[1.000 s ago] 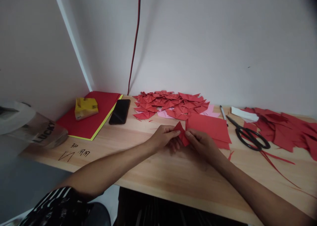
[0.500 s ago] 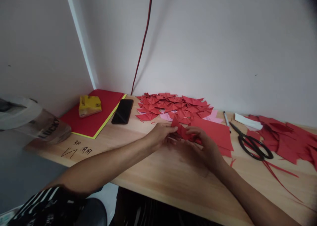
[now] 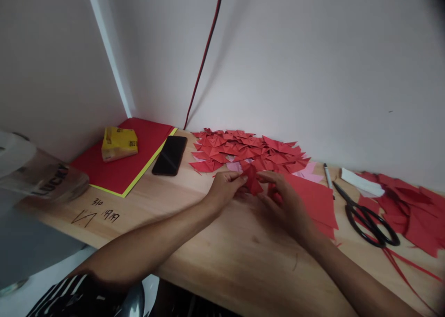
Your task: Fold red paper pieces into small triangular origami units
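A small folded red paper piece (image 3: 253, 181) sits between my two hands, just off the wooden table (image 3: 222, 243). My left hand (image 3: 225, 189) pinches its left side with thumb and fingertips. My right hand (image 3: 287, 203) holds its right side, fingers curled over it. Right behind the piece lies a heap of several folded red paper shapes (image 3: 248, 152) with a few pink ones under it. Under my right hand lies a stack of flat red sheets (image 3: 316, 201).
A black phone (image 3: 169, 155) and a yellow packet (image 3: 118, 143) on red and yellow card (image 3: 132, 168) lie at the left. A pen (image 3: 327, 174), black scissors (image 3: 368, 217) and red paper scraps (image 3: 413, 210) lie at the right. A clear bag (image 3: 38, 180) sits far left.
Both hands have carried the folded red piece away from me, up to the edge of the heap. The view has shifted slightly.
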Motion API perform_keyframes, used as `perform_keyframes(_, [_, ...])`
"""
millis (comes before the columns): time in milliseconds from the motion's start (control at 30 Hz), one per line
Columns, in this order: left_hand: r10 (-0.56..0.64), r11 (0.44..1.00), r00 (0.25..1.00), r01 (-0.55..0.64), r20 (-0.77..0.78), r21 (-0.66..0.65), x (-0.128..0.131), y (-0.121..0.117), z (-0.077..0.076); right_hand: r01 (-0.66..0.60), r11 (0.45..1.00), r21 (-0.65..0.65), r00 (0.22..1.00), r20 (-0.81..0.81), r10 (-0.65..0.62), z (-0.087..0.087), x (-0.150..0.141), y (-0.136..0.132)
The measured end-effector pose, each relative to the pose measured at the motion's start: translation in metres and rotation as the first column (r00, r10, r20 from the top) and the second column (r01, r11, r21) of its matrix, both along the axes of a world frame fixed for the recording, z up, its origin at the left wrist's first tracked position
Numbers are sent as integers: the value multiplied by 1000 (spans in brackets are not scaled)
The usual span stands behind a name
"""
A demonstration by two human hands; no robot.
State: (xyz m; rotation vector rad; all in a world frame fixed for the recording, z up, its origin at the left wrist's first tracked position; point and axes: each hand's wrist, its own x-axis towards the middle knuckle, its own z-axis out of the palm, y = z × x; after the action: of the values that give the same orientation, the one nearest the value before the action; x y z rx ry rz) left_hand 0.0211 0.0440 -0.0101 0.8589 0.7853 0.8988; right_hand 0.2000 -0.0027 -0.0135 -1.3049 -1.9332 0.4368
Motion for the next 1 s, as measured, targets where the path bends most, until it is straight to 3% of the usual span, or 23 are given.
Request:
perform_keyframes(100, [43,999,999,-43,16,-8,-3,1,-3,-87,996,35,996,17,86,-8,-2,4])
perform_keyframes(267, [25,999,1000,-25,16,-19,-3,2,-3,-107,985,137,994,31,104,-16,1,4])
perform_keyframes(467, [-31,992,997,40,77,-116,-2,1,1,-61,959,277,997,69,43,-11,4,-1])
perform_keyframes(633, [-93,972,988,116,120,-202,-4,-2,5,-144,905,399,986,138,96,-5,7,-5])
perform_keyframes(833, [-105,966,982,138,158,-217,-4,-5,1,-121,864,489,953,300,-36,-5,7,-5])
perform_keyframes(1000, [-52,979,989,79,142,-189,0,-7,-2,-39,887,459,977,203,-62,-7,9,-3])
